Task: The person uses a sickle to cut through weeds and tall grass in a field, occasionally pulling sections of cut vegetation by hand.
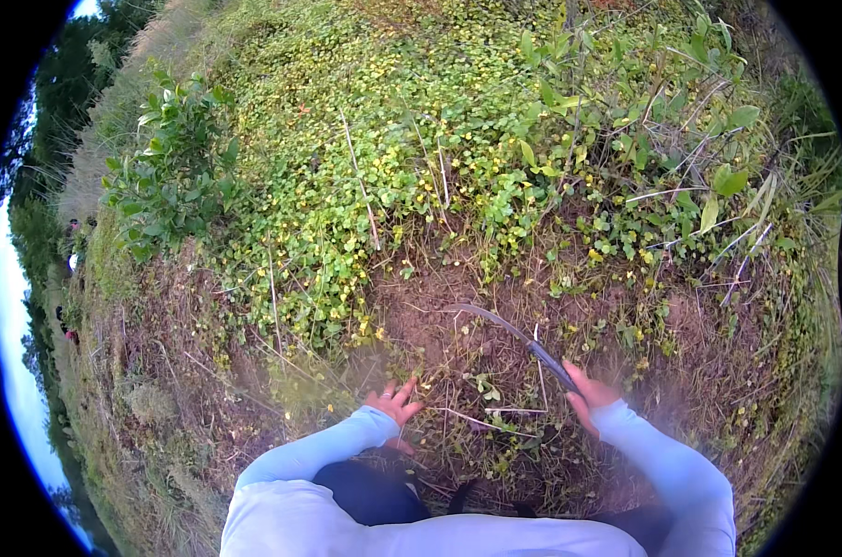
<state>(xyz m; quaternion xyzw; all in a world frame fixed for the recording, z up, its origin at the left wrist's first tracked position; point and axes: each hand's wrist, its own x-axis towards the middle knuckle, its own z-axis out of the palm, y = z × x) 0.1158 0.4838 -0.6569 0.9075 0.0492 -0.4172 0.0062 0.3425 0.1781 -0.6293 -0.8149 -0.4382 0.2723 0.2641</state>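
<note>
A sickle [529, 341] with a dark handle and a thin curved blade is in my right hand [591, 397]. Its blade points up and to the left, over bare reddish soil [421, 313]. My left hand [394, 406] is spread with fingers apart, low over cut stems and loose weeds, and holds nothing that I can see. Whether it touches the ground I cannot tell. Just ahead of both hands, low leafy ground cover [337, 271] with yellowish leaves borders the soil. Dry pale stalks [511, 411] lie between the hands.
A leafy green shrub [170, 163] stands at the left. To the right, a taller plant [671, 146] mixes with dry twigs. Dense ground cover [393, 90] spreads up the slope. Small figures, apparently people [69, 334], show at the far left before trees [31, 237].
</note>
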